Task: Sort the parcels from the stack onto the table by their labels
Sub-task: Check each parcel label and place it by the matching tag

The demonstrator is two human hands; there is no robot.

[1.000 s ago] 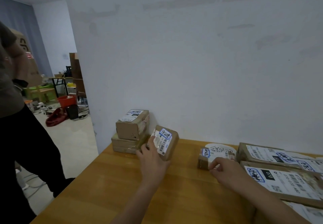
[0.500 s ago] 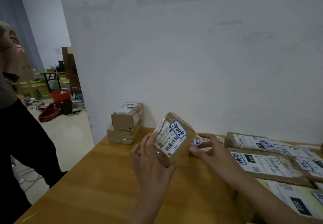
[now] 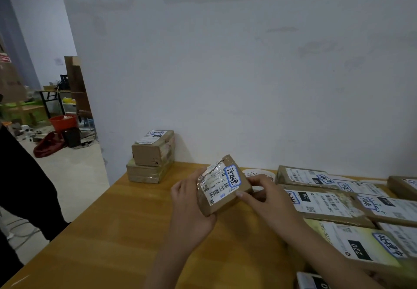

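Over the table (image 3: 108,239), left hand (image 3: 189,207) and right hand (image 3: 268,200) grip a parcel (image 3: 217,206), its label (image 3: 220,186) print unreadable.

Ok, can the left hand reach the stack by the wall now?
Probably not yet: the left hand grips the small parcel with the right hand. The table between it and the stack looks bare.

Item 1: our L hand (image 3: 191,207), bare, back of hand showing, above the table (image 3: 112,232) mid. Item 2: our R hand (image 3: 268,200), bare, thumbnail (image 3: 239,195) short & plain, above the table's far side. Item 3: our L forearm (image 3: 171,261) & R forearm (image 3: 327,250), both bare to btm of view, slim, over the table's near side.
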